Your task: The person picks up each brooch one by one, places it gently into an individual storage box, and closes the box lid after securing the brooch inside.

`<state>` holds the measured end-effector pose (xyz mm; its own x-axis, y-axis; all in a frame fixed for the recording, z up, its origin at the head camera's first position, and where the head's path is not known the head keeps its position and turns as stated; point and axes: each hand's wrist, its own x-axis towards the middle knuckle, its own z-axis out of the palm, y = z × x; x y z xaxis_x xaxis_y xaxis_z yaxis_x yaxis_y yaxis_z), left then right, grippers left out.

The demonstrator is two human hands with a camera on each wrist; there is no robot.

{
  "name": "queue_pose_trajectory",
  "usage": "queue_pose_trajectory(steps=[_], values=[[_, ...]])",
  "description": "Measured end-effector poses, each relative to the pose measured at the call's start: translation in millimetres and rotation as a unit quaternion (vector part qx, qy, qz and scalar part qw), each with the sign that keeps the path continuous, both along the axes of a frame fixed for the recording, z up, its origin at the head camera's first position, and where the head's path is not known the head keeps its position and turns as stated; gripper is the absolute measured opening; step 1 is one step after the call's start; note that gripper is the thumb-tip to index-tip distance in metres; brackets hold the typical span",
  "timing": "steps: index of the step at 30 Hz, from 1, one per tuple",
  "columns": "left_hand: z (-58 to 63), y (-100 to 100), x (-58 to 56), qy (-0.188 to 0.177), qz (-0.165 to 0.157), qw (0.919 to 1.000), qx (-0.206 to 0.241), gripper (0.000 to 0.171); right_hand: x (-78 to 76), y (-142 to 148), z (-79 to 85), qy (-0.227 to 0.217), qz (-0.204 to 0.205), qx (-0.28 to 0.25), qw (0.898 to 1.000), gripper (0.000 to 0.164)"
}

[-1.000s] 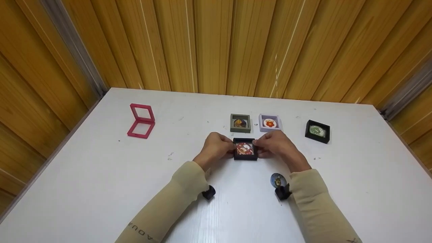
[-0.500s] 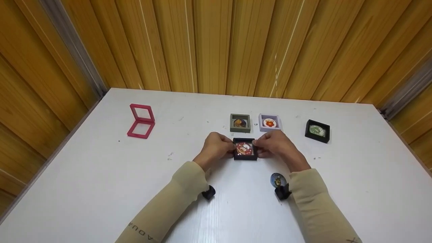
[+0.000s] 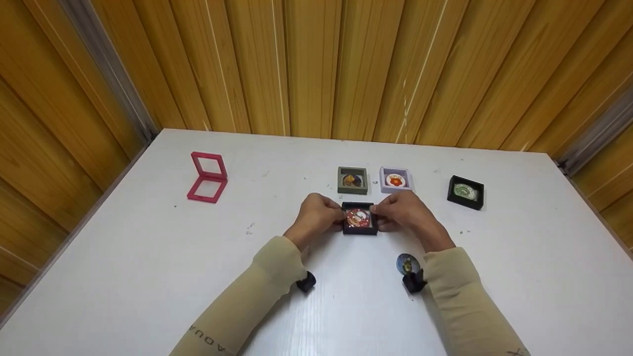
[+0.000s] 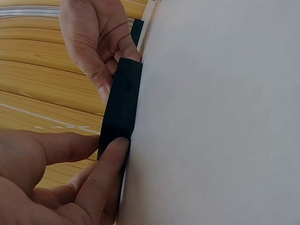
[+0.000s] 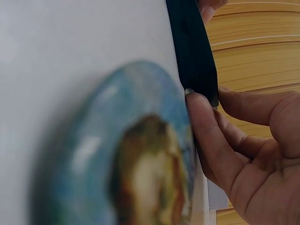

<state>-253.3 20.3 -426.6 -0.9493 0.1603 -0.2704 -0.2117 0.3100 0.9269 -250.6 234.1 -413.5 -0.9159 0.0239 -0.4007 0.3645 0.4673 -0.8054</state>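
Observation:
Between both hands is a small black square frame (image 3: 359, 230) with a round red-and-white badge (image 3: 357, 217) inside it. My left hand (image 3: 319, 217) grips its left side, thumb on the top edge and fingers at the side. On the opposite side my right hand (image 3: 406, 213) pinches the frame the same way. In the left wrist view the black frame (image 4: 123, 98) appears edge-on, low against the white surface. The right wrist view shows the frame (image 5: 194, 47) beside a round blue badge (image 5: 140, 154), which lies close to the right wrist.
Behind the hands stand an olive frame (image 3: 339, 181) and a lilac frame (image 3: 409, 181), each with a badge. Another black frame (image 3: 465, 203) with a green badge lies to the right. A pink frame (image 3: 207, 176) stands opened at the left on the white table (image 3: 123, 257).

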Motion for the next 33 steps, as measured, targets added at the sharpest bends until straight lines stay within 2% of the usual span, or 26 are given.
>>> queue_pose_trajectory(steps=[8, 19, 27, 33], values=[[1.1, 1.2, 0.2, -0.003, 0.004, 1.0000, 0.007, 0.006, 0.1, 0.7, 0.1, 0.000, -0.002, -0.012, 1.000, 0.025], [0.4, 16.5, 2.9, 0.027, -0.005, 0.9994, -0.019, 0.006, 1.9, 11.8, 5.2, -0.009, -0.007, 0.014, 1.000, 0.027], [0.6, 37.1, 4.6, 0.055, -0.019, 0.9977, -0.035, 0.011, 1.3, 30.8, 10.0, -0.003, 0.001, 0.022, 1.000, 0.030], [1.5, 57.9, 5.1, 0.051, -0.021, 0.9979, -0.032, 0.013, 3.9, 50.9, 13.2, -0.004, 0.002, 0.003, 1.000, 0.030]])
